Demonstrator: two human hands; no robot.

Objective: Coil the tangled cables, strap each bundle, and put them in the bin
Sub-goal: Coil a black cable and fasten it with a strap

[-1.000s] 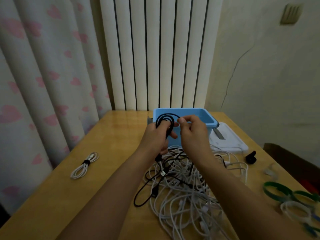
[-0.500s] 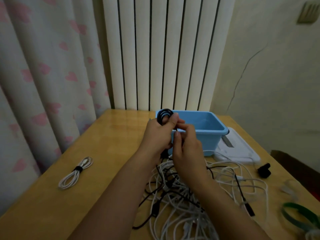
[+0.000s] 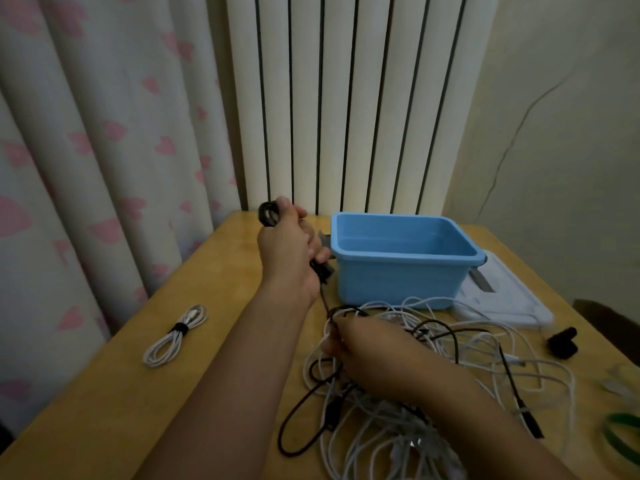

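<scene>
My left hand [image 3: 287, 251] is raised beside the blue bin [image 3: 398, 268] and grips a small coil of black cable [image 3: 269, 213]. The cable's tail runs down from that fist to my right hand [image 3: 367, 348], which pinches the black cable just above the tangled pile of white and black cables [image 3: 415, 393]. The bin looks empty. A white cable bundle [image 3: 175, 336] with a black strap lies on the table to the left.
A white flat board [image 3: 498, 299] lies right of the bin. A small black object [image 3: 562, 341] sits near the right edge, and green straps [image 3: 623, 434] lie at the lower right. Curtain and radiator stand behind the wooden table [image 3: 121, 393].
My right hand has dropped from the coil down to the pile, sliding along the black cable. My left hand has shifted left, away from the bin's front, keeping the coil.
</scene>
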